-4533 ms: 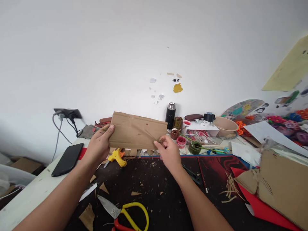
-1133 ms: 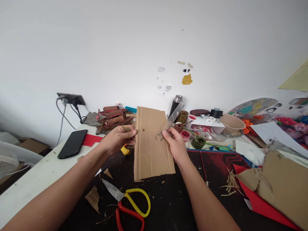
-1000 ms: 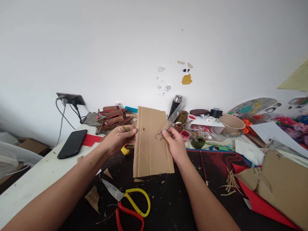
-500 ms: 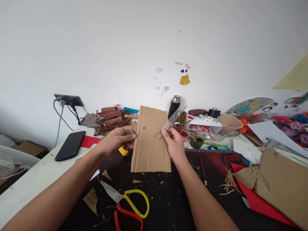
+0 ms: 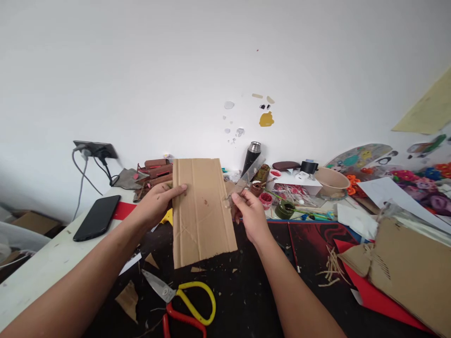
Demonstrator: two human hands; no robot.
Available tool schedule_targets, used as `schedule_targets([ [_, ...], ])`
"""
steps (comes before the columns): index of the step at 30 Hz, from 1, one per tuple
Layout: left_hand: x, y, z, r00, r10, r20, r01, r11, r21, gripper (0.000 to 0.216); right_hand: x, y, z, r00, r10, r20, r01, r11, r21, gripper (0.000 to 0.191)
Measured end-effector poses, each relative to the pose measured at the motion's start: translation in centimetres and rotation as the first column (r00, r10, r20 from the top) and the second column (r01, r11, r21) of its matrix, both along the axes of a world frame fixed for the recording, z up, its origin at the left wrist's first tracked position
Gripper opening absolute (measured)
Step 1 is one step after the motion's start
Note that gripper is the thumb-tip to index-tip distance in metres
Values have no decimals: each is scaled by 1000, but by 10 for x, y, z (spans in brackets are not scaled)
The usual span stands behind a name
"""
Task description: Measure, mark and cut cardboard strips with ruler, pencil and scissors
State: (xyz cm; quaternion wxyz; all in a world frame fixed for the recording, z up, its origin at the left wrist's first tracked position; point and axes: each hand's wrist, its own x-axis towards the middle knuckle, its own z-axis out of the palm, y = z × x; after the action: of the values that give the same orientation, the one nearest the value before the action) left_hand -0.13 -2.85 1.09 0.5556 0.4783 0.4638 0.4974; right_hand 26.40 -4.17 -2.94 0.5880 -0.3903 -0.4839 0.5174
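Observation:
My left hand (image 5: 162, 199) grips the left edge of a piece of corrugated cardboard (image 5: 202, 220), thumb on its front face and fingers hidden behind. The piece is held upright and slightly tilted above the dark mat. My right hand (image 5: 251, 211) pinches a clear plastic ruler (image 5: 248, 176) near its lower end, just beside the cardboard's right edge. Scissors (image 5: 172, 295) with one yellow and one red handle lie below on the mat, among cardboard scraps (image 5: 127, 300).
A black phone (image 5: 97, 218) lies at the left. Behind the hands stand a black flask (image 5: 252, 157), open paint jars (image 5: 285, 209) and a beige bowl (image 5: 331, 180). Brown model boats (image 5: 153, 173) sit back left. A larger cardboard piece (image 5: 412, 263) rests on red paper at the right.
The cardboard has shifted left and turned slightly, and my left thumb now lies on its face. My right hand with the ruler has come away from the cardboard's right edge.

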Motion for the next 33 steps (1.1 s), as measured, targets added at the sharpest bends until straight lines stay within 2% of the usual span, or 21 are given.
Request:
schedule_targets([
  [5, -10, 6, 3, 987, 148, 59, -151, 987, 48, 45, 8, 4, 3, 990, -115, -87, 111, 993, -44, 49],
  [12, -12, 13, 2, 956, 267, 126, -281, 953, 111, 46, -1, 0, 1, 999, 29, 28, -29, 1000, -8, 46],
  [17, -16, 19, 2, 931, 333, 146, -353, 926, 138, 49, -3, -1, 1, 996, 45, 78, -45, 999, -2, 47],
  [24, -15, 12, 2, 950, 284, 128, -296, 952, 80, 50, -4, -3, 2, 993, 51, 109, -49, 999, -13, 45],
  [30, -10, 6, 1, 972, 217, 93, -220, 975, 22, 30, -7, -6, 1, 989, 91, 116, -91, 996, -3, 41],
  [33, -8, 3, 3, 977, 202, 73, -203, 979, 9, 29, -9, -6, 1, 985, 113, 130, -114, 994, 0, 37],
])
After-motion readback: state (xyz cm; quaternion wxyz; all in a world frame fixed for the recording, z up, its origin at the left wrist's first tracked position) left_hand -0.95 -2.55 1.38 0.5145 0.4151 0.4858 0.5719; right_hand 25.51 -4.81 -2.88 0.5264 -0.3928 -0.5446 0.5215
